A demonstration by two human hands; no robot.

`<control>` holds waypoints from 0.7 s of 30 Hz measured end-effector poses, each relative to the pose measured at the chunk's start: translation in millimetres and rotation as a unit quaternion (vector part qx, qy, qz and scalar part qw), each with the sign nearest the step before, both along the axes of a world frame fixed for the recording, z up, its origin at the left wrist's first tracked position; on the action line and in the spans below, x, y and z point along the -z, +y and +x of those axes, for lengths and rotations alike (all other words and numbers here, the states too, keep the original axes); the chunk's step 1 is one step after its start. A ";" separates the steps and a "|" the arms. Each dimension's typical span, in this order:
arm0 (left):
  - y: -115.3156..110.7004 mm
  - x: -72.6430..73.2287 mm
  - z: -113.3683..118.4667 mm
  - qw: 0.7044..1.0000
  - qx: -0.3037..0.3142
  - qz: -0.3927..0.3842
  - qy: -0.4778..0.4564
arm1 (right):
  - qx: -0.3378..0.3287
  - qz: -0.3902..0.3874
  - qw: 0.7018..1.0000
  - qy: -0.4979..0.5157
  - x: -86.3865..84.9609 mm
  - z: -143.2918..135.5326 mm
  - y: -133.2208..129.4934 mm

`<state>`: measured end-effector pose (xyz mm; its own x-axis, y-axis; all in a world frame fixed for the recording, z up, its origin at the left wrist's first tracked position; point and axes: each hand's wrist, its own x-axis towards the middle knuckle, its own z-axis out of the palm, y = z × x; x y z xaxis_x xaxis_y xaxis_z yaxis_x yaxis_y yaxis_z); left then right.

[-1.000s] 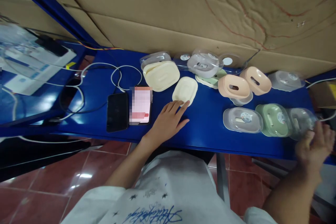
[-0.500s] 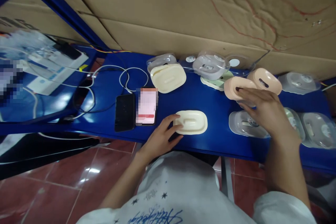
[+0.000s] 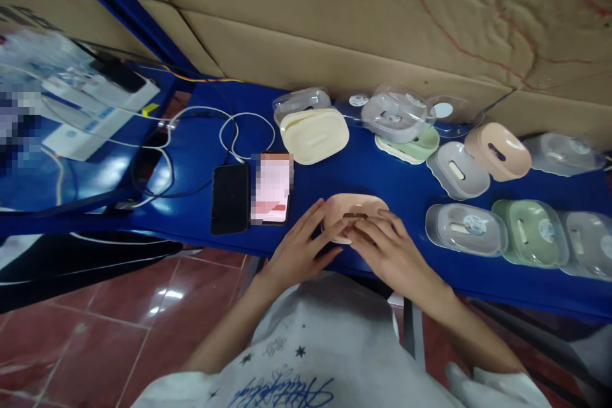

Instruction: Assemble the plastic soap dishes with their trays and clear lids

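Observation:
A peach oval box [image 3: 356, 204] with a dark slot in its top lies near the front edge of the blue table, where the cream tray was. My left hand [image 3: 306, 242] holds its left side. From the right, my right hand [image 3: 385, 245] grips the same box, its fingers bent over the top near the slot. The cream tray is hidden under the box or the hands. Right of my right hand sits a grey box with a clear cover [image 3: 466, 229], beside a green box [image 3: 530, 233].
Two phones, one dark [image 3: 230, 199] and one lit [image 3: 272, 188], lie left of my hands. Behind are a cream container [image 3: 315, 136], stacked clear covers [image 3: 394, 115], a grey box [image 3: 459, 172] and another peach box [image 3: 500, 152]. White cables [image 3: 246, 115] loop at the left.
My right hand has brought a peach box from the back right to the front middle, over the cream tray's place. A grey box is now uncovered to view there. The camera view has shifted slightly.

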<state>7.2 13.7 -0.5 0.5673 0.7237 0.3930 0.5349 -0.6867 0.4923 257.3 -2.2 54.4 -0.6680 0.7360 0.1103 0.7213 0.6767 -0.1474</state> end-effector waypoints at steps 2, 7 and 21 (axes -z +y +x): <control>1.5 -0.5 1.1 1.000 0.007 -0.004 -0.002 | -0.005 -0.014 1.000 0.005 10.2 -4.0 0.2; 1.1 -1.3 2.3 1.000 0.005 -0.023 -0.012 | 0.001 0.010 0.999 0.043 31.4 -2.1 -0.6; 96.6 -50.5 10.2 0.962 -0.153 0.010 0.225 | 0.152 0.042 0.977 0.144 53.3 2.5 -22.4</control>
